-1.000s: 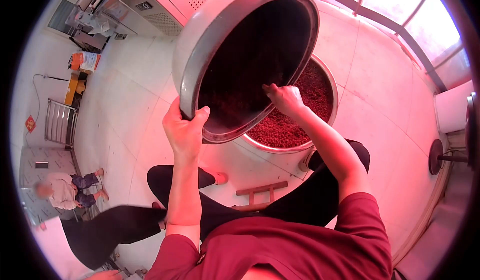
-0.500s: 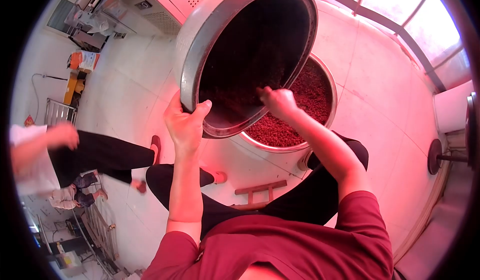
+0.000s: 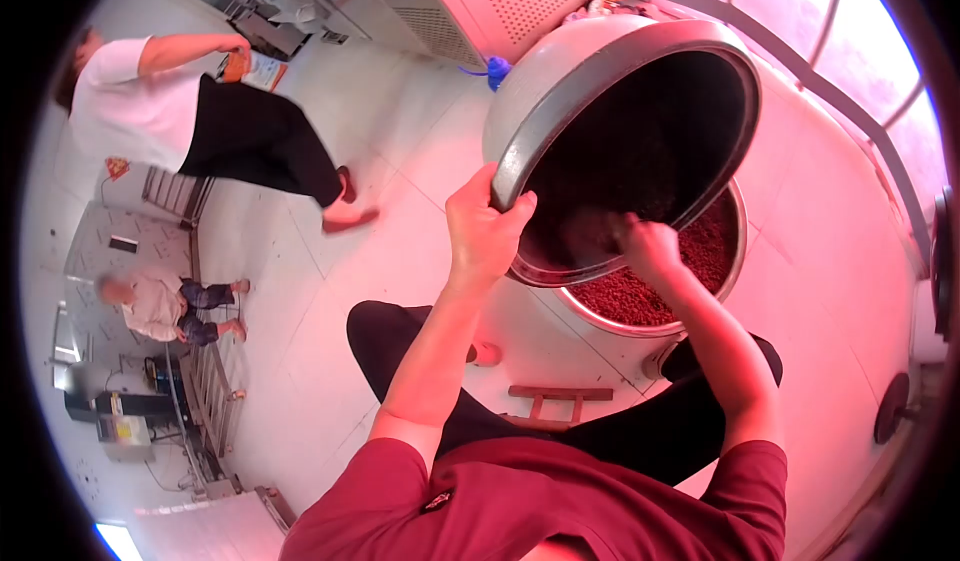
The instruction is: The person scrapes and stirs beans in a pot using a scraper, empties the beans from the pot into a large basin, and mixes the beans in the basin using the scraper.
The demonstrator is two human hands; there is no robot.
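A large round metal pot (image 3: 560, 91) is tilted on its side, its dark mouth turned toward me. My left hand (image 3: 487, 223) grips its rim at the lower left, thumb over the edge. At the lower right of the mouth is my right hand (image 3: 648, 249), its fingers curled near the inner wall; whether they hold anything is hidden. Below the pot's rim stands a wide metal basin (image 3: 742, 231) holding small dark red grains (image 3: 632, 299). The pot covers part of the basin.
A low wooden stool (image 3: 560, 395) is between my legs. One person (image 3: 240, 131) walks at the upper left; another person (image 3: 155, 306) sits farther left. A metal cabinet (image 3: 510, 6) and a blue object (image 3: 497, 73) are behind the pot. A round base (image 3: 892, 408) stands right.
The view has turned, so the pot and basin appear farther right. The person in white has walked toward the upper left. My left hand keeps its hold; my right hand has shifted along the mouth.
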